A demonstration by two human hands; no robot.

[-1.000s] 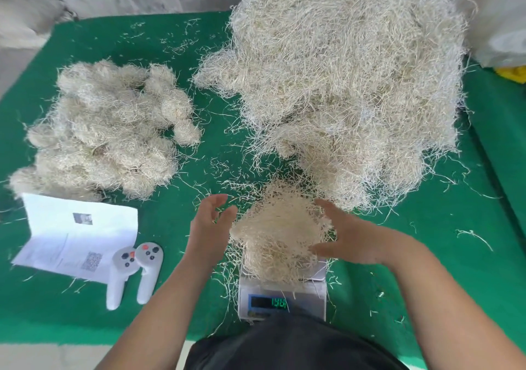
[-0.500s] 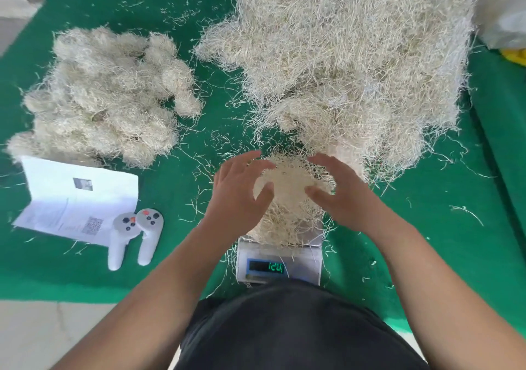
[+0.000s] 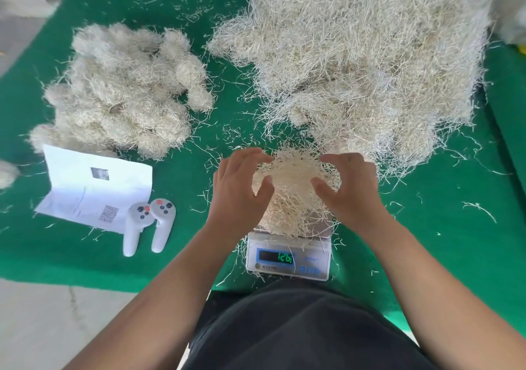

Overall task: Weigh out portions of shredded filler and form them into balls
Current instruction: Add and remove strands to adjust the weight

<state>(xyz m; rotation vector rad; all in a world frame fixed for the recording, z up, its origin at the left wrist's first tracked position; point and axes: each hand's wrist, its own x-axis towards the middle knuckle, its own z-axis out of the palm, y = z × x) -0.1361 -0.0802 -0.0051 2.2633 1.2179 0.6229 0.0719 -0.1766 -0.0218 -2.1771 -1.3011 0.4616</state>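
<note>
A pale portion of shredded filler (image 3: 293,187) sits on a small white digital scale (image 3: 287,258) whose green display is lit. My left hand (image 3: 239,190) cups the portion's left side with curled fingers and thumb. Curled the same way, my right hand (image 3: 350,187) cups its right side. Behind them rises a big loose heap of filler (image 3: 364,56). At the left lies a pile of formed filler balls (image 3: 119,93).
A folded white paper sheet (image 3: 94,184) and two white handheld controllers (image 3: 148,224) lie left of the scale. Loose strands are scattered over the green mat (image 3: 455,227). The mat's front edge meets a grey floor (image 3: 57,312) at lower left.
Both hands closed in from the sides onto the portion and now cup it from both sides. The scale's reading has changed.
</note>
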